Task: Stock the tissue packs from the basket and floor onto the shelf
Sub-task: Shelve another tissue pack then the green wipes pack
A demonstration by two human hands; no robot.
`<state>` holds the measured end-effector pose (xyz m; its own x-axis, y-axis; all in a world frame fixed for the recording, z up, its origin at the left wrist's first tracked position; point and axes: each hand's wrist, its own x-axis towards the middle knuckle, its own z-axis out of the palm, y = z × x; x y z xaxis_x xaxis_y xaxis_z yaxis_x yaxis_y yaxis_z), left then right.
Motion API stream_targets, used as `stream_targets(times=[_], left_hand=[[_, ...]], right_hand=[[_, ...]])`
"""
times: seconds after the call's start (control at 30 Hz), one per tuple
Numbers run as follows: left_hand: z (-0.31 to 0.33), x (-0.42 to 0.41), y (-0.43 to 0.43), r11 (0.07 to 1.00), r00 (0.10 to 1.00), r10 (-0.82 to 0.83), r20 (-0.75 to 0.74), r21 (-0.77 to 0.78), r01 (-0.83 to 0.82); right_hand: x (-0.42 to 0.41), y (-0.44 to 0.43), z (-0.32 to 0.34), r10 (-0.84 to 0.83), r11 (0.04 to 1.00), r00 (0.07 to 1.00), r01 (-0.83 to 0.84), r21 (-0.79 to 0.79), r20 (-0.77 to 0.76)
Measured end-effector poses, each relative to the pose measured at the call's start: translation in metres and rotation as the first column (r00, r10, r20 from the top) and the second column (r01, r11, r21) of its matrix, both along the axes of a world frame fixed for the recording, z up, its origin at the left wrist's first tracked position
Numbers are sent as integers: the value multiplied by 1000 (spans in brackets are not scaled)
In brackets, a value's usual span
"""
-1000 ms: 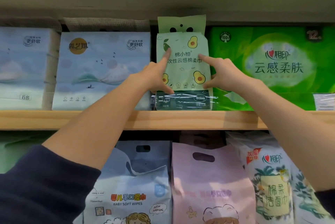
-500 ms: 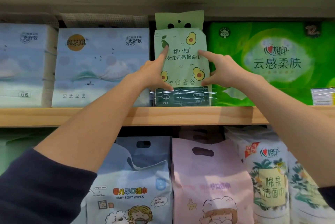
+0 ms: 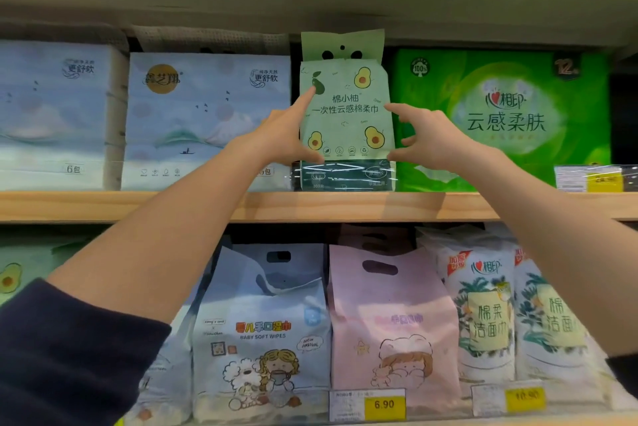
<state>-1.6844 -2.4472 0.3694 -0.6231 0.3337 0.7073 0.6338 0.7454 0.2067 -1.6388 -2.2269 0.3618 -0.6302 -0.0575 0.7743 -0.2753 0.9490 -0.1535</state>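
Note:
A pale green tissue pack [image 3: 345,108] printed with avocados stands upright on the wooden shelf [image 3: 310,206], between a blue pack and a bright green one. My left hand [image 3: 279,139] touches its left side, with the index finger stretched up along the front and the thumb at the lower left corner. At the pack's right edge is my right hand [image 3: 431,139], index fingertip and thumb just at that edge and the other fingers loosely bent. Neither hand wraps around the pack. No basket or floor is in view.
Blue tissue multipacks [image 3: 207,121] fill the shelf to the left and a large green multipack [image 3: 500,121] stands to the right. On the shelf below are baby wipes bags [image 3: 262,336], a pink bag [image 3: 393,322] and yellow price tags [image 3: 383,404]. Another shelf board runs overhead.
My right index finger has slid off the pack's front to its right edge. The left hand stays on the pack. The view has moved slightly.

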Motion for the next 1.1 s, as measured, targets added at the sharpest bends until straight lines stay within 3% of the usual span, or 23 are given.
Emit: stream_targets(times=[0.27,0.5,0.67,0.8,0.97,1.1], left_hand=[[-27,42,-28,994,992,-103,-73,23,105],[-96,95,-86,986,986,-164,23,47,163],[-174,140,-151,1000,987,-15,161,16,13],[-236,188,-208,993,961,114,253,-36,-108],[-311,269,-268,959,873,281,400,-81,-271],[-362,347,-294,933,802,335,495,-54,-357]], right_hand=[[43,-26,-32,-16,1000,1000,16,-22,0],[101,-73,-98,80,994,996,-77,-75,29],[123,-117,-171,223,972,956,-204,-115,188],[142,-156,-235,366,927,868,-312,-207,335],[186,-201,-303,459,884,728,-429,-184,509],[236,-228,-351,473,859,685,-499,-116,554]])
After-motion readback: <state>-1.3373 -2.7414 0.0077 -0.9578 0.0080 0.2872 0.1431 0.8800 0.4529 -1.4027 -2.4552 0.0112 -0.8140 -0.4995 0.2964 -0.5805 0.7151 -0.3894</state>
